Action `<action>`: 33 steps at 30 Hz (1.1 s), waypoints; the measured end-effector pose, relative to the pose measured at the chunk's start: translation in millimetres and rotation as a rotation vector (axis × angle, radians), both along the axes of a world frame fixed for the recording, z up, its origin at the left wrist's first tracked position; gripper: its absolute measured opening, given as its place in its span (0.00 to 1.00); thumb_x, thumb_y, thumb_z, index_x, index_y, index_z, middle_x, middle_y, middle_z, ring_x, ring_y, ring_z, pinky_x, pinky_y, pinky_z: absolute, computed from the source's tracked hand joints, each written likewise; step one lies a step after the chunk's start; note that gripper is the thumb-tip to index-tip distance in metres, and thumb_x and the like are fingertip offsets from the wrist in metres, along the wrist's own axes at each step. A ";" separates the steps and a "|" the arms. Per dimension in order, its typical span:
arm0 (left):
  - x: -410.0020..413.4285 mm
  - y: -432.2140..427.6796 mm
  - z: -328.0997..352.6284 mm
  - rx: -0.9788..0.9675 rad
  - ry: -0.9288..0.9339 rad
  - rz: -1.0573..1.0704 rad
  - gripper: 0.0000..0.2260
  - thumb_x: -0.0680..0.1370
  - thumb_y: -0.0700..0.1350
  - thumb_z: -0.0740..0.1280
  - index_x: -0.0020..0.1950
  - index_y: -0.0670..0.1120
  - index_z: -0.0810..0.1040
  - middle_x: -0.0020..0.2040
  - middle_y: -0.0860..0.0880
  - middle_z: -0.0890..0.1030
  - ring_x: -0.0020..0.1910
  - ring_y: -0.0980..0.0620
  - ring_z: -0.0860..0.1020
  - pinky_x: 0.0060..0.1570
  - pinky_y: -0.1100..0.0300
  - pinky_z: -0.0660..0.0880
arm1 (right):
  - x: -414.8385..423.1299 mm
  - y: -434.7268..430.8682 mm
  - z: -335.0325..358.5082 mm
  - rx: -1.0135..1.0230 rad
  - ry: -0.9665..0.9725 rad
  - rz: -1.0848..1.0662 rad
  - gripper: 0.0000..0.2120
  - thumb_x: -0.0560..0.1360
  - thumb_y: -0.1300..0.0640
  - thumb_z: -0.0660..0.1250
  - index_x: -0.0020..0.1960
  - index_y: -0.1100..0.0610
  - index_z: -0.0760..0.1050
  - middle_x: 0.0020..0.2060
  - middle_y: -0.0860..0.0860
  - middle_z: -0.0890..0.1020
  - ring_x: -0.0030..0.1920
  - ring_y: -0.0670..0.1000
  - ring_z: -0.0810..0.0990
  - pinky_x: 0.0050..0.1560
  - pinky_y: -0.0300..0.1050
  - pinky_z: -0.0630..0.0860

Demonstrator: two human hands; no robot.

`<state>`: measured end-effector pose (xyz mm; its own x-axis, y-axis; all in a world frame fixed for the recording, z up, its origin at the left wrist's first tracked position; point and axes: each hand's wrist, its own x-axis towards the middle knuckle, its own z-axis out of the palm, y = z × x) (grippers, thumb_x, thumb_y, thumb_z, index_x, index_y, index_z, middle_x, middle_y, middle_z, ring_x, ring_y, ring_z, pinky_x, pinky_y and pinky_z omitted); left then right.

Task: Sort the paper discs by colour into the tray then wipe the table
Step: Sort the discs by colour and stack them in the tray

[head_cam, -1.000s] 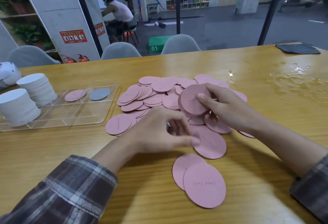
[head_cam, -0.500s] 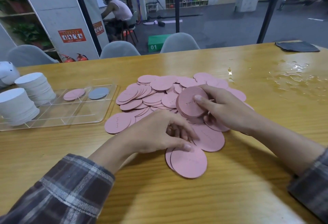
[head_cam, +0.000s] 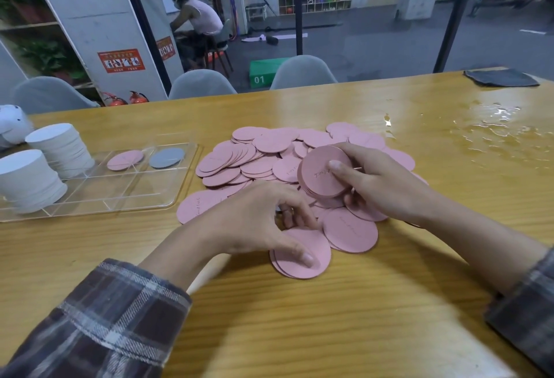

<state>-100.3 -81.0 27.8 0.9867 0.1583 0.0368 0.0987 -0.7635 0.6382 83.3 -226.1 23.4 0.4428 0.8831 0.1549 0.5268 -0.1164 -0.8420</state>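
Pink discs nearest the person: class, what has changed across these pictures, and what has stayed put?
The left hand, thumb pressing on top, has slid the two near pink discs away from the person, up against the pile. The right hand keeps holding its stack of pink discs. The tray, white stacks and wet patch are unchanged.

Two white stacks, one grey disc, one tray, one cloth, many pink discs.

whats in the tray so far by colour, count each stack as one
white stacks: 2
pink disc: 1
grey disc: 1
total: 4 in the tray
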 end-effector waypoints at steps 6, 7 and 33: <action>1.0 11.4 0.8 -0.102 -0.050 0.037 0.09 0.71 0.44 0.82 0.47 0.51 0.85 0.43 0.55 0.85 0.43 0.51 0.83 0.44 0.63 0.76 | -1.4 0.7 -0.2 -0.005 0.047 -0.012 0.10 0.86 0.54 0.59 0.59 0.59 0.76 0.38 0.55 0.78 0.30 0.50 0.76 0.33 0.50 0.73; 0.9 13.4 2.2 -0.155 -0.078 0.055 0.07 0.73 0.41 0.81 0.47 0.49 0.85 0.44 0.53 0.86 0.44 0.49 0.83 0.45 0.61 0.78 | -1.5 1.0 -0.5 -0.008 0.065 -0.019 0.12 0.86 0.54 0.59 0.59 0.62 0.75 0.37 0.56 0.77 0.30 0.50 0.76 0.33 0.50 0.72; 18.4 9.5 -11.7 -0.297 -0.539 0.367 0.04 0.77 0.42 0.77 0.48 0.46 0.84 0.40 0.47 0.85 0.36 0.48 0.85 0.36 0.51 0.84 | -10.6 -1.5 3.2 -0.035 -0.017 0.183 0.09 0.86 0.53 0.61 0.62 0.49 0.78 0.49 0.59 0.82 0.41 0.60 0.81 0.46 0.68 0.79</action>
